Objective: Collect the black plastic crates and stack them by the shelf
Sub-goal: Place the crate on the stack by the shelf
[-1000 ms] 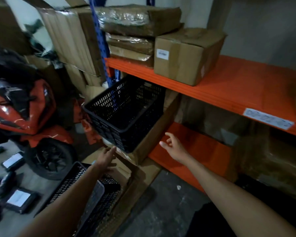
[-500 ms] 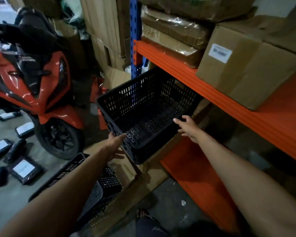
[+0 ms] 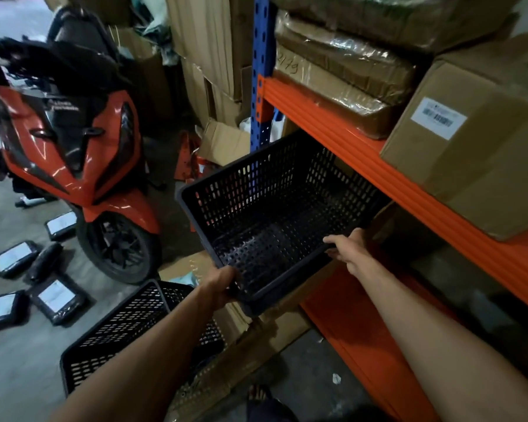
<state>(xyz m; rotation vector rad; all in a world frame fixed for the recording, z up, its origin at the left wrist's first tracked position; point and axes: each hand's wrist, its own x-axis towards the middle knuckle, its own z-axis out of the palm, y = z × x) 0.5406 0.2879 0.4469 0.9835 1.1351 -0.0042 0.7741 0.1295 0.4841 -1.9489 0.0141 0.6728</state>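
A black perforated plastic crate [image 3: 275,208] sits tilted on cardboard under the orange shelf [image 3: 363,153], its open top facing me. My left hand [image 3: 221,284] grips its near left corner rim. My right hand [image 3: 346,248] holds the near right rim, fingers curled over the edge. A second black crate [image 3: 119,330] lies on the floor below my left forearm, partly hidden by the arm.
An orange and black scooter [image 3: 73,147] stands at the left. Several black wrapped parcels [image 3: 55,296] lie on the concrete floor. Cardboard boxes [image 3: 470,141] fill the shelf above. A blue upright post [image 3: 261,71] stands behind the crate. Flattened cardboard [image 3: 272,330] lies under the crate.
Both hands have reached forward and closed on the upper crate's near rim. The view has moved closer to the shelf.
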